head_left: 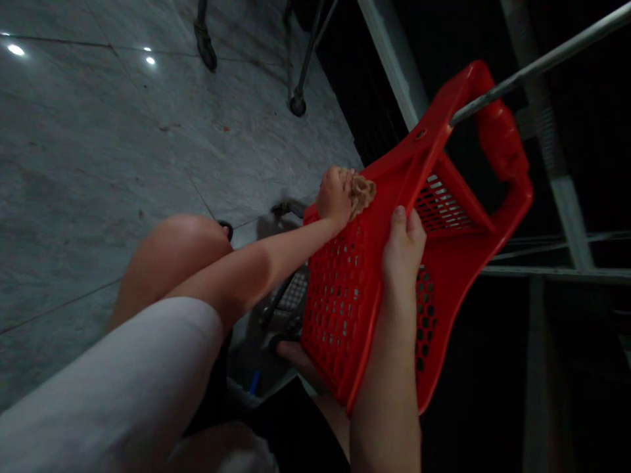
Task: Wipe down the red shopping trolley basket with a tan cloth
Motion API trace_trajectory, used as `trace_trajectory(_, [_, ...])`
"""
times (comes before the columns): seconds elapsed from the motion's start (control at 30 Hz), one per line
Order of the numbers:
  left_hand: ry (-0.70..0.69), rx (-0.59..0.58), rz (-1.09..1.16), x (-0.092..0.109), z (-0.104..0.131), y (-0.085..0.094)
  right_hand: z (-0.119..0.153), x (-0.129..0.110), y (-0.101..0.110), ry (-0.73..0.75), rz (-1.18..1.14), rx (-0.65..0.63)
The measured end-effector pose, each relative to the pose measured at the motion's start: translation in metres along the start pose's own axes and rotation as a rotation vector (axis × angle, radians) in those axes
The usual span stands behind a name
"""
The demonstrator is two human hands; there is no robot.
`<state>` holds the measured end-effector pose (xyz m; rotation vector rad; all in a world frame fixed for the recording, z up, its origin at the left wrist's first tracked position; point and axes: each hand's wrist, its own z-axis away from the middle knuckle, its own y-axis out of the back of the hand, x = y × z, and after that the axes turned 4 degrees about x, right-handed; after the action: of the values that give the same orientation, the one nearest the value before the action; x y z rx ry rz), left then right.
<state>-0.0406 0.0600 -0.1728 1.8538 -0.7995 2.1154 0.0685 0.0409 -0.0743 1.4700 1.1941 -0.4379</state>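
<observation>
Touching the basket [332,295], cloth [363,192] sits in left hand [336,196].

Basket [377,236]: smooth plastic, soft sheen | rag [363,192]: rumpled matt cloth | floor [98,164]: smooth tile, glossy | rod [542,62]: metal, dull | sleeve [118,374]: matt cloth

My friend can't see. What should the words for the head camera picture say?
A person's left hand holds a crumpled brown cloth against the side of a red plastic basket with many holes, while the right hand grips its rim. Grey floor tiles show behind.
</observation>
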Motion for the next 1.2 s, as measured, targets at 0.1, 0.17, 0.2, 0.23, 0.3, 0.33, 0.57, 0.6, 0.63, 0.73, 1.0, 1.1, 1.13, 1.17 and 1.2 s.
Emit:
trace_trajectory(0.1, [0.087, 0.008, -0.058, -0.015, -0.014, 0.002, -0.002, -0.002, 0.002, 0.063, 0.111, 0.018])
trace_trajectory(0.17, [0.11, -0.029, -0.195, -0.017, -0.001, 0.007, -0.009, 0.002, 0.002, 0.112, 0.215, 0.027])
trace_trajectory(0.2, [0.116, -0.066, -0.272, -0.015, 0.011, 0.009, -0.014, 0.005, 0.002, 0.134, 0.266, 0.034])
trace_trajectory(0.23, [0.12, -0.113, -0.336, -0.012, 0.026, 0.011, -0.019, 0.009, 0.002, 0.149, 0.309, 0.047])
trace_trajectory(0.3, [0.125, -0.219, -0.402, -0.003, 0.06, 0.016, -0.031, 0.016, 0.002, 0.156, 0.365, 0.082])
trace_trajectory(0.33, [0.115, -0.267, -0.41, 0.003, 0.079, 0.019, -0.037, 0.02, 0.002, 0.15, 0.381, 0.105])
trace_trajectory(0.57, [-0.063, -0.721, -0.449, 0.039, 0.176, 0.067, -0.075, 0.055, 0.021, 0.105, 0.378, 0.2])
trace_trajectory(0.6, [-0.11, -0.777, -0.458, 0.04, 0.181, 0.072, -0.078, 0.061, 0.025, 0.105, 0.366, 0.203])
trace_trajectory(0.63, [-0.157, -0.815, -0.475, 0.04, 0.183, 0.075, -0.08, 0.066, 0.029, 0.107, 0.352, 0.206])
trace_trajectory(0.73, [-0.295, -0.834, -0.531, 0.032, 0.174, 0.067, -0.083, 0.078, 0.037, 0.107, 0.314, 0.216])
trace_trajectory(1.0, [-0.186, -0.467, -0.387, 0.011, 0.098, -0.012, -0.069, 0.085, 0.044, 0.084, 0.287, 0.198])
trace_trajectory(1.1, [-0.125, -0.375, -0.284, 0.007, 0.076, -0.033, -0.061, 0.078, 0.04, 0.092, 0.28, 0.181])
trace_trajectory(1.13, [-0.09, -0.338, -0.251, 0.006, 0.069, -0.038, -0.058, 0.074, 0.038, 0.097, 0.277, 0.184])
trace_trajectory(1.17, [-0.044, -0.302, -0.218, 0.004, 0.062, -0.043, -0.056, 0.069, 0.035, 0.098, 0.276, 0.189])
trace_trajectory(1.2, [0.023, -0.274, -0.193, 0.002, 0.054, -0.047, -0.054, 0.065, 0.032, 0.094, 0.275, 0.195])
